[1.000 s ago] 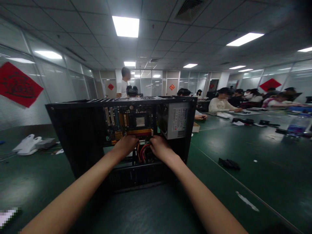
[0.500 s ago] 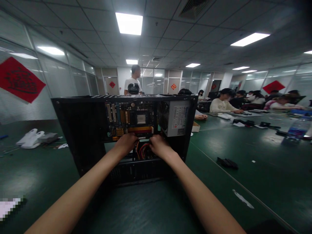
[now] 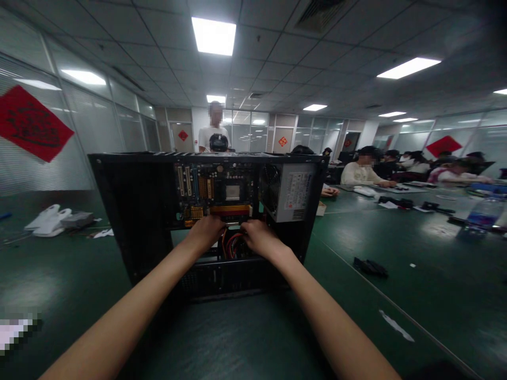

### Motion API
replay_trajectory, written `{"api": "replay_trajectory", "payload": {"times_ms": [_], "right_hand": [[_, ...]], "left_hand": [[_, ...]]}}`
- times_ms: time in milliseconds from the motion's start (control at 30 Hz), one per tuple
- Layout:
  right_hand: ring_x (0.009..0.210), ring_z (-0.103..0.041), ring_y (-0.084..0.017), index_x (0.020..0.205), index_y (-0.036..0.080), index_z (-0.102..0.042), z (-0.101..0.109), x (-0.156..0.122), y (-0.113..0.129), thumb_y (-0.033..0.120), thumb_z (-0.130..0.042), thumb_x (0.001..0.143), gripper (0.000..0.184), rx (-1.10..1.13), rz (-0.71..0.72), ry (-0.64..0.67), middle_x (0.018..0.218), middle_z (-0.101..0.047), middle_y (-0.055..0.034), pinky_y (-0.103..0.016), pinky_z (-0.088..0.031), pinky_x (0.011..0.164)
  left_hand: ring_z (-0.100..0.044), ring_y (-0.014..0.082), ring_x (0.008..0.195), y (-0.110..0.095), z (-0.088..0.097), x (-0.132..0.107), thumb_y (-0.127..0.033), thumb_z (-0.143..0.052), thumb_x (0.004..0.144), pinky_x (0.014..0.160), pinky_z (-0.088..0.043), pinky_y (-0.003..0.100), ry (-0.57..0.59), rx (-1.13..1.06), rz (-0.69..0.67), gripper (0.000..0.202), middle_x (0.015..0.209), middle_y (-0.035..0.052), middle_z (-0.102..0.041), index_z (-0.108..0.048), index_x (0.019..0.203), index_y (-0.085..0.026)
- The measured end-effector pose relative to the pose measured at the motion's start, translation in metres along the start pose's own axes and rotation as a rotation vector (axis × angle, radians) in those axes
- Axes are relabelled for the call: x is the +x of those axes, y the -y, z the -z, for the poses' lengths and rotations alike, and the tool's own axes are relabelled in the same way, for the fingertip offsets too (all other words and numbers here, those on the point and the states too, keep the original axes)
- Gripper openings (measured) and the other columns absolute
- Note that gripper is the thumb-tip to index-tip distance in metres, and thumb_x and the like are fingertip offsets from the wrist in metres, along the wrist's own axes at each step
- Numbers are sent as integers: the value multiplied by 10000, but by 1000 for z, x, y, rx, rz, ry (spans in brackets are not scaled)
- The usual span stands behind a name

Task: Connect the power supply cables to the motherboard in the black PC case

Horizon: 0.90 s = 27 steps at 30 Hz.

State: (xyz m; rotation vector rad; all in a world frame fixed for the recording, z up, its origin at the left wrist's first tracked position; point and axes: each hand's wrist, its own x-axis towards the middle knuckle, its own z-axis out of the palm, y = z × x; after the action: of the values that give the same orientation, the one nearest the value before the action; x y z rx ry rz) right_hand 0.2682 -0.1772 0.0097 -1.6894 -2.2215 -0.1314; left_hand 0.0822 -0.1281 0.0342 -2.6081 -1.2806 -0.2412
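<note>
An open black computer case stands on the table in front of me, its inside facing me. A motherboard is mounted in it, with orange and red memory slots along its lower part. My left hand is closed just below these slots. Opposite it, my right hand is closed too, its fingertips pointing left. Between the fingertips runs a thin pale-edged strip, its kind too small to tell. Red and black cables hang beneath the hands. A power supply fills the upper right corner.
White plastic bags and a grey box lie left of the case. On the right are a black part, a scrap strip and a water bottle. Other people sit along the table; one person stands behind the case.
The view has shifted slightly, so the case appears a little further right. Both hands keep almost the same place at the slots. The standing person has turned the head.
</note>
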Motion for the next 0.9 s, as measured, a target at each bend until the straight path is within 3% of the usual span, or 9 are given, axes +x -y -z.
{"api": "replay_trajectory", "payload": {"times_ms": [533,900], "right_hand": [[1026,-607,-207,1052,134,-650,-3,2,1,118,-546,837,239,-7,33,-29,1114,-608,-122,-282,-456,870],[993,-613,-203,1020,136,-663,-6,3,-2,120,-552,832,219,12,56,-19,1069,-619,-111,-272,-456,830]], "left_hand": [[-703,323,968,3,-6,2,-223,-515,940,782,-543,384,-18,-7,0,297,1036,160,-723,-735,1136,-187],[-699,331,990,0,-3,2,-183,-470,950,813,-534,398,33,17,8,319,1049,191,-719,-735,1126,-159]]}}
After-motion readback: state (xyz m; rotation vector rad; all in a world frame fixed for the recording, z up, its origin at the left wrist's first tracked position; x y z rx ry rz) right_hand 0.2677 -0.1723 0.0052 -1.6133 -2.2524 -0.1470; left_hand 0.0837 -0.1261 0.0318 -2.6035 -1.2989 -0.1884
